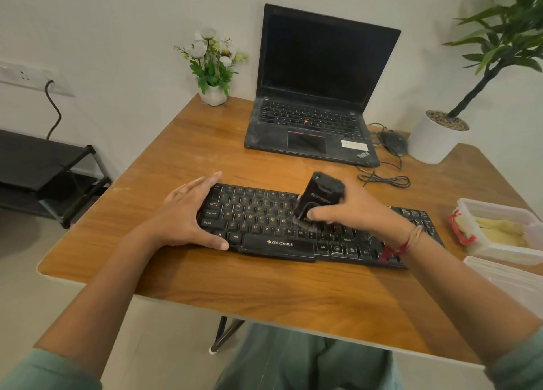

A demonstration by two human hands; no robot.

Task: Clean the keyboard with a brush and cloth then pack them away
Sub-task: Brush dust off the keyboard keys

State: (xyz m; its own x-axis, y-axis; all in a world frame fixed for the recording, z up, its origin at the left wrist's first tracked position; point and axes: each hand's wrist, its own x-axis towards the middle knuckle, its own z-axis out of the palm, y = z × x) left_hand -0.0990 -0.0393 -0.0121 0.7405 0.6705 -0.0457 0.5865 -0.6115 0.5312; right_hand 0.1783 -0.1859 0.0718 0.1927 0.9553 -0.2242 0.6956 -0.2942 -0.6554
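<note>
A flat black plastic keyboard (264,222) with yellow-lettered keys lies at the centre of the frame on a smooth wooden surface (264,286). The left hand (188,213) clamps its left end between spread fingers and thumb. The right hand (352,210) curls round a chunky black brush (318,198), its tip down on the middle keys. At the right edge, a clear plastic box (505,253) with a red clip holds a crumpled yellowish cloth (499,231).
</note>
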